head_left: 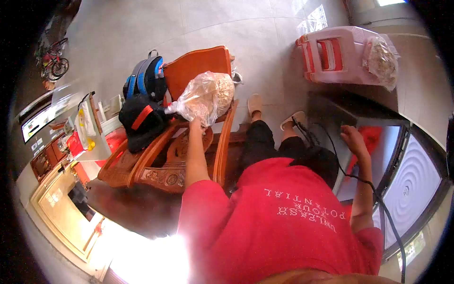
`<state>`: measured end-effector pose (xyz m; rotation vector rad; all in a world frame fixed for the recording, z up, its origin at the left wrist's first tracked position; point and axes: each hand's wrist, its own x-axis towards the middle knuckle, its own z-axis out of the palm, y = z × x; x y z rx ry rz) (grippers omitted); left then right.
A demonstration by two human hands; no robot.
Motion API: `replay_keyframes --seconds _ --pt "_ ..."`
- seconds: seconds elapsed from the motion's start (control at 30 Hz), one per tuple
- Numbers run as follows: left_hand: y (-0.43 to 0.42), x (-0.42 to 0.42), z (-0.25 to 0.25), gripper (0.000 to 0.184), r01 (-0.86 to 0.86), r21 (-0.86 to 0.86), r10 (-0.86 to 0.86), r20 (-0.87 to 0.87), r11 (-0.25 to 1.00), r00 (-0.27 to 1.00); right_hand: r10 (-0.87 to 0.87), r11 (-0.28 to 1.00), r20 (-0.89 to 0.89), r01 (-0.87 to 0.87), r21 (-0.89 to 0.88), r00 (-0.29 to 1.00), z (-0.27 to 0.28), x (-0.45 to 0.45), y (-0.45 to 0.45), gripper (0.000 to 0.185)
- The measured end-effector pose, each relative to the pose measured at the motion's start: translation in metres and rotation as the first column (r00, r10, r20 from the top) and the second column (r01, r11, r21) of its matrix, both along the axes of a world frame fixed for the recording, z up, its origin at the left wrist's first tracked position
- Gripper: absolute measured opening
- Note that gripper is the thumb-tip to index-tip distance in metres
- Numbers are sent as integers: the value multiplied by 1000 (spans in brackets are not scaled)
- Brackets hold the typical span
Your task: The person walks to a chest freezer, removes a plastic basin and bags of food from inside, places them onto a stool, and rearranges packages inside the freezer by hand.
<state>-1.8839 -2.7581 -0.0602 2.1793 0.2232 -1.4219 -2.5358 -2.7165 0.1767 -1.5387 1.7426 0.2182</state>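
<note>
My left hand [197,125] is closed on the near side of a clear plastic bag [208,97] full of something beige, whose kind I cannot make out. The bag rests on the carved wooden chair [196,64], by its reddish-brown panel, and partly covers my fingers. My right hand [353,138] hangs in the air beside the dark-framed cabinet [359,111], its fingers loosely bent and nothing visible in them. A black cable [347,174] runs close to that hand, apart from it as far as I can see.
A blue and grey backpack [142,78] and a black bag with a red strip [142,120] stand left of the plastic bag. At the far right, a pink plastic stool [347,57] bears another clear bag [380,61]. Grey floor tiles [265,42] lie ahead.
</note>
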Motion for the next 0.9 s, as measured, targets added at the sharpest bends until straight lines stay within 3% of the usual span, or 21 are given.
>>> replay_keyframes --seconds 0.03,0.13,0.23,0.37,0.43,0.47,0.53,0.6,0.63,0.67,0.7,0.77,0.87,0.9 --pt "2 -5 -7 37 36 97 -44 78 995 996 19 1000 -21 -19 -10 1000 -3 -5 4 31" --pt "-4 -30 16 47 91 260 -120 98 961 988 -97 995 51 97 5 994 7 -5 10 31" --pt "1 -38 37 59 233 219 -238 -3 947 971 -199 976 99 207 -75 975 17 -9 16 31" --pt "-4 -62 36 64 310 177 -330 96 934 939 -307 932 -77 283 -228 949 -10 -43 45 25" --pt "-10 -68 27 67 433 190 -464 171 881 869 -448 888 -124 424 -180 885 5 -43 57 28" --pt "-8 -68 22 68 556 242 -604 243 795 759 -502 861 -160 474 -186 850 10 -43 61 28" --pt "-2 -68 25 72 733 480 -869 373 481 325 -626 775 -176 581 -247 760 9 -57 79 26" --pt "-5 -86 27 75 662 737 -906 364 138 -217 -756 639 -130 683 -354 641 -10 -74 110 24" --pt "-8 -94 27 77 642 765 -862 361 55 -356 -789 605 -163 705 -369 592 -20 -85 124 24" --pt "-18 -111 34 77 728 686 -884 329 -18 -332 -818 572 -196 726 -381 541 -29 -96 142 24" --pt "-16 -143 55 65 770 630 -696 509 -101 -508 -839 544 -230 744 -389 493 -41 -107 160 24" --pt "-35 -174 53 51 842 422 -722 458 -336 -518 -803 594 -288 677 -435 521 -81 -132 205 25" --pt "-42 -268 87 37 933 47 -835 431 -357 -341 -752 659 -343 641 -393 563 -118 -149 253 24" --pt "-44 -285 75 38 899 -22 -809 448 -436 -381 -731 682 -356 640 -355 582 -127 -155 266 24"
